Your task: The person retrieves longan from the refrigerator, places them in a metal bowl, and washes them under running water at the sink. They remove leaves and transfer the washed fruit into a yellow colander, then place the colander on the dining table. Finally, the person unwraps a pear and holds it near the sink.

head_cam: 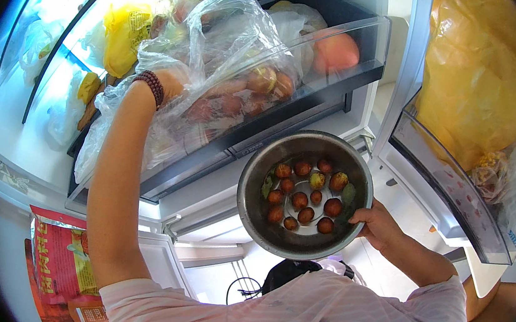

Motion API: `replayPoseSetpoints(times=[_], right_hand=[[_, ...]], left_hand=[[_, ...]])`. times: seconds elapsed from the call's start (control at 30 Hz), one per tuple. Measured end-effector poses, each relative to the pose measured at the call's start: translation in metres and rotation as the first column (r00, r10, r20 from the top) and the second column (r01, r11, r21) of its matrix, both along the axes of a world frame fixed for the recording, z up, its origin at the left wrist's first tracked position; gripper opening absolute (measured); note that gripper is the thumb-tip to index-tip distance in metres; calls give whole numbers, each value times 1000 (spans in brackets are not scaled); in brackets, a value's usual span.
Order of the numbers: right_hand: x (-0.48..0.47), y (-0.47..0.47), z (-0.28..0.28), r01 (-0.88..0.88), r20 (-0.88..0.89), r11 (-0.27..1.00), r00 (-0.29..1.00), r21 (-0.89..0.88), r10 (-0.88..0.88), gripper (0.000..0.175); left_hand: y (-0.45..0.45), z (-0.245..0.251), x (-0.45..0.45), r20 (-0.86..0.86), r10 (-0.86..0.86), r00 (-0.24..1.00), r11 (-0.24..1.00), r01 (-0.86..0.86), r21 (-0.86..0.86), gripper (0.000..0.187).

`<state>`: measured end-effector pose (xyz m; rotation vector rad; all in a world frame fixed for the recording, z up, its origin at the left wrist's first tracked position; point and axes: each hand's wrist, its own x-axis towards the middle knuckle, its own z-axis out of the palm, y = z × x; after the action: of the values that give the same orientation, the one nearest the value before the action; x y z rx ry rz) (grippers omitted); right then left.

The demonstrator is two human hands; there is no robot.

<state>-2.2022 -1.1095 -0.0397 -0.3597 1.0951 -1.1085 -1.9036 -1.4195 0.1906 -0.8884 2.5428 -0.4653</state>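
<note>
My right hand (pixel 376 225) grips the rim of a round stainless steel bowl (pixel 250 198), thumb over the edge. Inside the bowl lie several small brown-red fruits (pixel 300 200), apparently fresh jujubes, some partly yellow-green. A green leaf (pixel 348 194) rests against its inner wall. My left hand (pixel 174 87), with a dark bead bracelet at the wrist, reaches into a clear plastic bag (pixel 227 30); its fingers are hidden by the plastic. Similar reddish-brown round fruits (pixel 233 104) show through the bag and the front of the pulled-out refrigerator drawer (pixel 365 35).
A large pinkish-orange fruit or vegetable (pixel 337 51) sits at the drawer's right end. Bagged food, including a yellow package (pixel 127 39), is at left. The open refrigerator door's bin (pixel 453 186) holds a big yellow bag (pixel 481 76). Red food packets (pixel 61 258) stand at lower left.
</note>
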Motion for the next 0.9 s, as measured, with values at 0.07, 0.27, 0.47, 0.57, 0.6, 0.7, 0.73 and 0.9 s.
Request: replayPoseSetpoints(times=[0.07,0.27,0.47,0.57,0.6,0.7,0.73,0.9], right_hand=[[1,-2,1,-4,-1,1000,1000,-10,4,59],[2,-10,3,-13,-28,1000,1000,12,13,59],[4,-13,1,-14,-4,1000,1000,26,14,59],[3,-14,-1,-30,-22,999,999,18,31,59],[3,-13,0,-24,-28,999,999,24,25,59],[7,-12,5,-3,-35,999,999,35,4,58],[7,-11,5,15,-33,999,999,39,-13,57],[6,-8,3,22,-23,999,1000,24,-21,57]], left_hand=[[-2,4,-2,56,-11,998,999,9,31,19],[-1,11,-5,100,22,995,999,-26,39,18],[5,6,-12,94,107,990,994,-105,-24,18],[8,7,-17,109,147,983,989,-143,-41,18],[8,8,-20,112,161,981,987,-157,-44,18],[11,11,-26,134,208,969,978,-202,-55,18],[11,11,-29,140,221,965,975,-214,-59,18],[31,30,-24,154,343,927,938,-346,-9,18]])
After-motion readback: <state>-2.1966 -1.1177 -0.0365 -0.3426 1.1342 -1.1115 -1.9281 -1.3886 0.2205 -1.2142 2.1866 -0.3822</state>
